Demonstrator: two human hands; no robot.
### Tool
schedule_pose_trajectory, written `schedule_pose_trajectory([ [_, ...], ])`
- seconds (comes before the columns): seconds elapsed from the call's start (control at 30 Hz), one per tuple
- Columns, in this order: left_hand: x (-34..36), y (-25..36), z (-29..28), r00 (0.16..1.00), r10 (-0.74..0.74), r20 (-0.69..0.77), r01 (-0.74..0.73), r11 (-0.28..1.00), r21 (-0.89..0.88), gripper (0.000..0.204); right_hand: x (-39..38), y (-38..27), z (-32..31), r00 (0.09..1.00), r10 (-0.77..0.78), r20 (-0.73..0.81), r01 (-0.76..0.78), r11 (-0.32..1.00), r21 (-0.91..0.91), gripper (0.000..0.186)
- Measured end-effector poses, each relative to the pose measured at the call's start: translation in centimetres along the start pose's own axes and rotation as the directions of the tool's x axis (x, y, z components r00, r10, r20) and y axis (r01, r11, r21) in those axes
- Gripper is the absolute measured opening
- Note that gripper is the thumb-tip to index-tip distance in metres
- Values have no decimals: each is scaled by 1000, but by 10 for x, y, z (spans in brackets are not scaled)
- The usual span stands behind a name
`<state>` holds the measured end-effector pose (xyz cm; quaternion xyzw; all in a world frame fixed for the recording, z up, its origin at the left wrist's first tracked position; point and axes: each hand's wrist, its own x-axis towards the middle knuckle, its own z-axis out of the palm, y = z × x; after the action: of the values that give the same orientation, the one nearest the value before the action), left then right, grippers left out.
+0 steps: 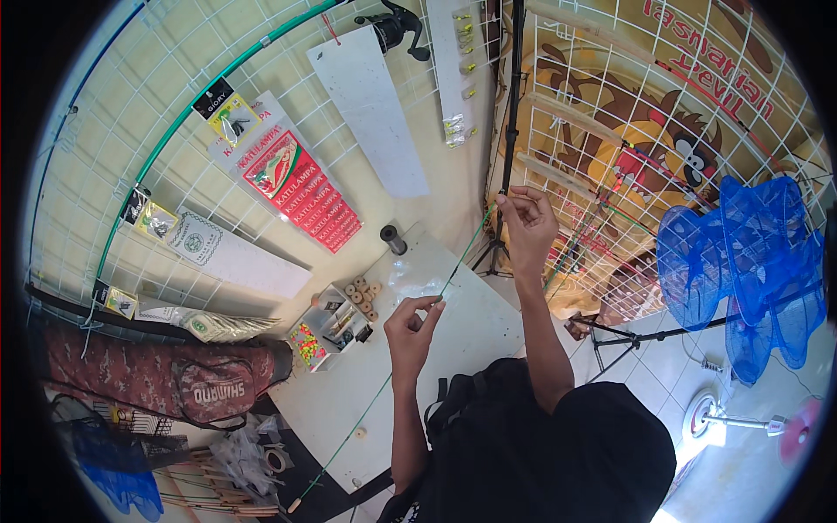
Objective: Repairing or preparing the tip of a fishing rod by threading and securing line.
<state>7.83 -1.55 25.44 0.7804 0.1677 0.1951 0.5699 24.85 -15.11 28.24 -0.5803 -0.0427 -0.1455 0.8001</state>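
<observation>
A thin green fishing rod [353, 430] slants across the table from a pale handle end at the lower left up to the right. My left hand [411, 336] is closed around its middle, thumb and forefinger pinched together. Further up, my right hand [530, 228] pinches the rod's upper end between thumb and fingertips, raised above the table's far right corner. Whether a fine line or small fitting is also between those fingertips is too small to tell. Between the hands the rod shows a dark band.
Under the rod stands a white table [384, 436]. On it are a divided box [336, 318] of small coloured parts, several cork rings [362, 296], a dark spool [393, 240] and a clear plastic bag [414, 277]. A black stand [512, 113] rises behind; blue nets [741, 261] hang right.
</observation>
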Motion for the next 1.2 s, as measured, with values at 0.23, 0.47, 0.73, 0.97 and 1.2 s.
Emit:
schedule_pose_trajectory([
  [0.23,1,-1,-1,1000,-9,-5,9,1000,0,15,-1,0,1,998,-57,3,57,998,-40,25],
  [0.47,1,1,-1,1000,3,-6,-3,1000,22,14,2,4,0,999,-33,13,34,996,-85,25],
  [0.73,1,-2,0,1000,-8,-3,8,999,40,15,3,2,1,998,-68,6,68,989,-130,25],
  [0.97,2,-4,0,1000,-9,-4,9,999,41,14,-1,-2,1,995,-95,6,95,981,-171,23],
  [1.2,1,-6,1,1000,-2,-10,2,999,42,14,-2,-6,1,992,-127,14,126,953,-277,22],
])
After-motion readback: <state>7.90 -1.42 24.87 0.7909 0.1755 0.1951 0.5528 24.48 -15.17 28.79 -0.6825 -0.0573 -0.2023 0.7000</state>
